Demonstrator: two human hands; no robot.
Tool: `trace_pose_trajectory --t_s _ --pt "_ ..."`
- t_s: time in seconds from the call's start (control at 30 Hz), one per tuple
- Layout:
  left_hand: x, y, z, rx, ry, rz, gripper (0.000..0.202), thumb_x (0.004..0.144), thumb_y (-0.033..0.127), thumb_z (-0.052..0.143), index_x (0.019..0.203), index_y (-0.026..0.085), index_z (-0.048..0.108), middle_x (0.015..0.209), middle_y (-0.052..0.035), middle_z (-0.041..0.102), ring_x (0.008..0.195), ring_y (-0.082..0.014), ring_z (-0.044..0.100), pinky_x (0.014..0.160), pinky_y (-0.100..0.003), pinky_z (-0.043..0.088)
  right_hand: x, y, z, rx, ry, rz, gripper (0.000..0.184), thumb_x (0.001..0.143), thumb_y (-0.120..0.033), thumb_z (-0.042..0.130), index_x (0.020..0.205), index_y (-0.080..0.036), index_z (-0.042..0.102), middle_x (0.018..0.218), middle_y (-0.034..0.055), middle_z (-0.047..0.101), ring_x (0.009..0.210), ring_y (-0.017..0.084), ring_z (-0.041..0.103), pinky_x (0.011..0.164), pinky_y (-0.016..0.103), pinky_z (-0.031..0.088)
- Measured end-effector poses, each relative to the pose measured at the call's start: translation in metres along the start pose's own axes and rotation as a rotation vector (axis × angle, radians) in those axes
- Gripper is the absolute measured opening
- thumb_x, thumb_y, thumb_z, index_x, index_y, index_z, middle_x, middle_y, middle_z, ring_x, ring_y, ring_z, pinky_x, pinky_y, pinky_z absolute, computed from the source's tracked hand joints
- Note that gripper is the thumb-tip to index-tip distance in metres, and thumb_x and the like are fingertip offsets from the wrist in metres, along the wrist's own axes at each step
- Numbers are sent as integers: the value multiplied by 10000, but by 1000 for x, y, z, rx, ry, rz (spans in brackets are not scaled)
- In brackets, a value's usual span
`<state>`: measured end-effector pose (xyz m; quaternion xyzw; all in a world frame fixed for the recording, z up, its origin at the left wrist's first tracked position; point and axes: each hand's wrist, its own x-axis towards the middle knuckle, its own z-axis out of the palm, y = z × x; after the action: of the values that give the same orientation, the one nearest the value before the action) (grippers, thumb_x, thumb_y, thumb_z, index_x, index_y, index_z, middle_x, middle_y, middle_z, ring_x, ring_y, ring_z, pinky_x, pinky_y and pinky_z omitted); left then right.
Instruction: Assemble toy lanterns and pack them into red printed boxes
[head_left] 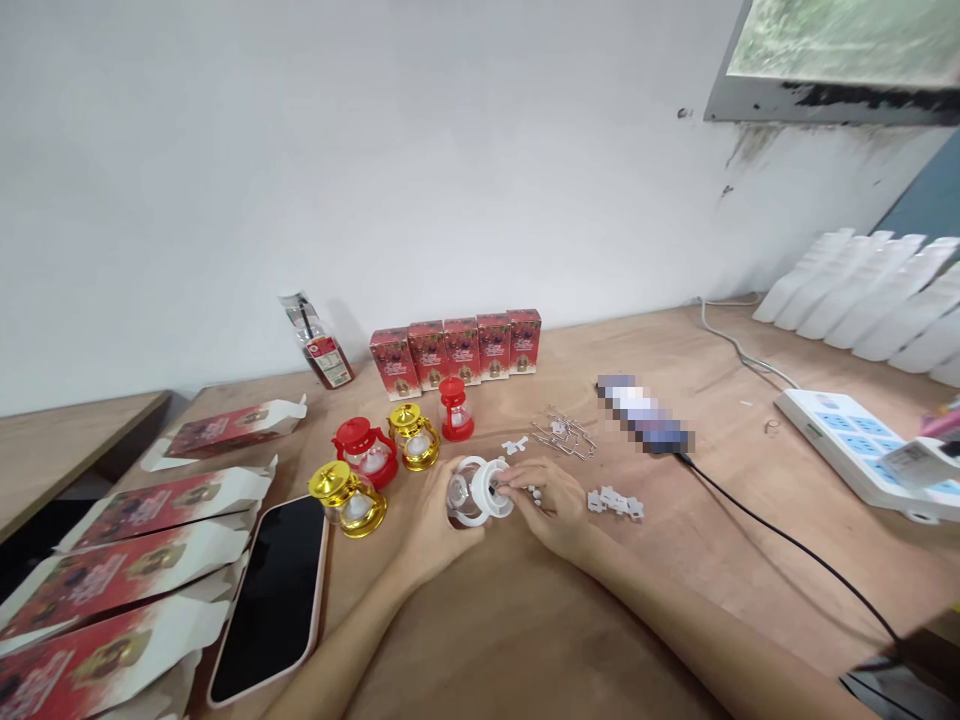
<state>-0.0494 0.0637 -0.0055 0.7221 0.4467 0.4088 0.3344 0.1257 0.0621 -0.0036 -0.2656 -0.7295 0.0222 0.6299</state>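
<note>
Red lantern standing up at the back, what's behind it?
A row of five red boxes stands behind the red lantern, near the white wall. The lantern's top hides the bottom edge of the middle box.

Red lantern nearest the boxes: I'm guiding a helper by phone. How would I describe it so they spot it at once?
Find the row of five red boxes against the wall at the back of the table. Just in front of its middle stands the red lantern, rightmost of four coloured lanterns. The other red lantern sits further left beside two gold lanterns.
</note>
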Motion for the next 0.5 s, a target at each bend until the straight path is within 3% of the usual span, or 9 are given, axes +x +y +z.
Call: trace_pose_trajectory --t_s 0.13,0.2,0.27,0.37,0.5 --pt "-1 0 0 -123 89 -77 550 646 232 658 1149 207 437 1159 -79 566 1078 -238 561 927 -376 442 3 13 -9 -136 -21 169 74 860 -154 531 918 -198 540 846 52 675 812 153 648 735 293 519" --pt "-2 -1 -1 -123 143 -112 535 666 287 661 1144 206 435 1176 -78 564 1115 -240 542 969 -385 415 4 21 -14 -235 -175 272 40 865 -189 516 885 -192 550 838 50 663 807 164 627 738 304 495" --pt "-2 -3 -3 -122 173 -143 533 684 336 651 1151 208 428 1199 -81 555 1155 -243 518 1003 -395 387 5 27 -17 -319 -417 337 36 832 -221 563 853 -193 573 845 41 661 833 188 604 763 329 471" --pt "-3 -3 -4 -128 199 -168 544 703 385 630 1171 211 413 1230 -86 542 1185 -245 499 1016 -396 378 3 31 -17 -424 -658 328 108 770 -228 642 870 -193 620 914 44 662 920 232 561 823 377 442" --pt "-2 -1 -4 -148 210 -157 527 727 401 602 1178 212 405 1227 -84 555 1170 -234 519 1007 -378 390 -2 34 -14 -483 -679 289 118 795 -164 614 906 -180 648 920 53 659 895 214 552 820 351 450"
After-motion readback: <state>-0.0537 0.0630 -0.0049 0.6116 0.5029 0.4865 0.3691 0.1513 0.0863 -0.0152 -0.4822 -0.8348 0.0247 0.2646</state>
